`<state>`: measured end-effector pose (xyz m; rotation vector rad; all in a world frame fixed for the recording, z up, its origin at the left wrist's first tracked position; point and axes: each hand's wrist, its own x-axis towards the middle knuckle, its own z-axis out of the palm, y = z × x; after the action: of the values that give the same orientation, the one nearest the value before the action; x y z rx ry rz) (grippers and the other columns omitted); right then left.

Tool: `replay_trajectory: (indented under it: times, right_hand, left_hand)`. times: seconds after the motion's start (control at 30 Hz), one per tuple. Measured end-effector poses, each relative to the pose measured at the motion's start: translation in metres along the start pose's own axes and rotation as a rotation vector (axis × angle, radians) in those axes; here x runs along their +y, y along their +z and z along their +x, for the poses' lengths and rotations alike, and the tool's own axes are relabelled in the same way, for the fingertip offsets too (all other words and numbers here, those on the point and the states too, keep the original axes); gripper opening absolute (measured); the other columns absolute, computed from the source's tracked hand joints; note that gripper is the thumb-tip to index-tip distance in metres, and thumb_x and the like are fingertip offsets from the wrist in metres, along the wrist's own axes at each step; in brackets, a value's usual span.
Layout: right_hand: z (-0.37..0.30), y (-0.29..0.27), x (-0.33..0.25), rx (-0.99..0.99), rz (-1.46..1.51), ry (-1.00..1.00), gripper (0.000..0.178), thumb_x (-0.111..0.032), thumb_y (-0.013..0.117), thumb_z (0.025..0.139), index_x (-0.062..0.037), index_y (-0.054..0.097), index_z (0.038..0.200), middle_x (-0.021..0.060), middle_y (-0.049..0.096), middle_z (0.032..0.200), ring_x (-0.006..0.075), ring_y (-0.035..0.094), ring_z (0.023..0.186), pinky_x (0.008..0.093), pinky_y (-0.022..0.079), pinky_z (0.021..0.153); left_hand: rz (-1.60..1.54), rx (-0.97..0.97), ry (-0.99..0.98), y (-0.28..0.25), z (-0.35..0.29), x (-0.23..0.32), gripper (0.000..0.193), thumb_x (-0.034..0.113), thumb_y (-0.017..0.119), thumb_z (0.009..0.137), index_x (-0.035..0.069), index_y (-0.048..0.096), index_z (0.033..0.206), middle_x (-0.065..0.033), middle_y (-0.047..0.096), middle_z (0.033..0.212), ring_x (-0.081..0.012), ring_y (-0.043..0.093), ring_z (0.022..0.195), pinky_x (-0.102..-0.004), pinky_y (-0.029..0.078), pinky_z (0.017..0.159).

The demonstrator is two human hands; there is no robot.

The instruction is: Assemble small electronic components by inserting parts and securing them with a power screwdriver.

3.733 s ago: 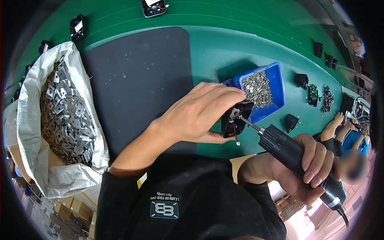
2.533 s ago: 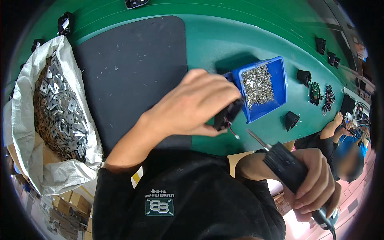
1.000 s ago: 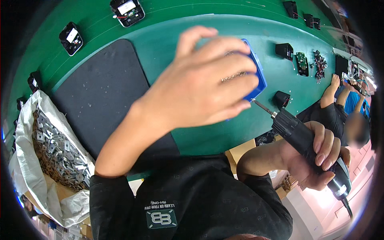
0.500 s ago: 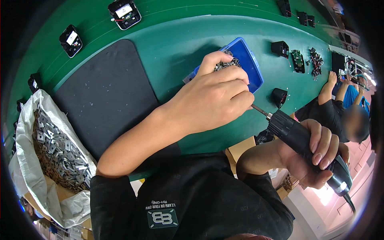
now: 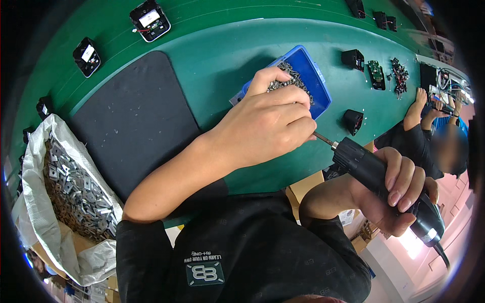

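Note:
My left hand (image 5: 270,121) reaches over a blue plastic bin (image 5: 318,88) with its fingers curled at a heap of small metal screws (image 5: 295,78). What its fingertips pinch, if anything, is hidden. My right hand (image 5: 399,192) is wrapped round a black electric screwdriver (image 5: 366,164), whose cord hangs from its rear end. The screwdriver's bit (image 5: 323,137) points toward my left hand. Its tip is out of sight at the curled lower fingers.
A black mat (image 5: 136,116) lies left of the bin. A white sack (image 5: 70,252) of metal clips (image 5: 76,187) stands at the left. Black housings (image 5: 352,59), a circuit board (image 5: 376,74) and opened devices (image 5: 150,20) sit farther off. Another person (image 5: 417,131) works at the right.
My left hand and the screwdriver have shifted slightly left, and more of the screws shows. The opened devices at the far left have moved a little left and nearer.

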<state>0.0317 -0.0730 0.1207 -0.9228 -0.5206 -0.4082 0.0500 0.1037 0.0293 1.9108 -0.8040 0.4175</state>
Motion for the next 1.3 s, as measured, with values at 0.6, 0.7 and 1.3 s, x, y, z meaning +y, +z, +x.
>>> replay_trajectory:
  times: [0.6,0.7,1.3]
  right_hand:
    - [-0.005,-0.003,0.004,0.028,0.005,-0.012,0.042,-0.016,0.074,0.075,-0.0137,0.057,0.113,-0.0046,0.057,0.071,0.0069,0.055,0.06,0.0216,0.041,0.06]
    - [-0.005,-0.005,0.004,0.043,0.008,-0.024,0.042,-0.015,0.074,0.074,-0.0129,0.057,0.113,-0.0043,0.058,0.071,0.0072,0.055,0.06,0.0214,0.041,0.06]
    - [-0.002,-0.003,0.007,0.017,-0.063,0.004,0.044,-0.016,0.07,0.078,-0.0122,0.047,0.116,-0.0031,0.056,0.071,0.0095,0.053,0.058,0.0226,0.041,0.056]
  left_hand:
    - [0.034,-0.015,-0.019,0.001,-0.004,0.0,0.024,0.023,0.081,0.065,0.012,0.066,0.082,0.0029,0.064,0.081,-0.0134,0.062,0.088,-0.0396,0.035,0.091]
    - [0.04,-0.019,0.004,0.0,-0.003,0.0,0.025,0.021,0.081,0.065,0.012,0.066,0.083,0.0027,0.064,0.082,-0.0135,0.062,0.088,-0.0385,0.036,0.09]
    - [0.093,-0.151,0.057,-0.01,0.007,0.002,0.03,0.015,0.077,0.067,0.008,0.067,0.094,0.0001,0.067,0.094,-0.0172,0.062,0.093,-0.0378,0.041,0.082]
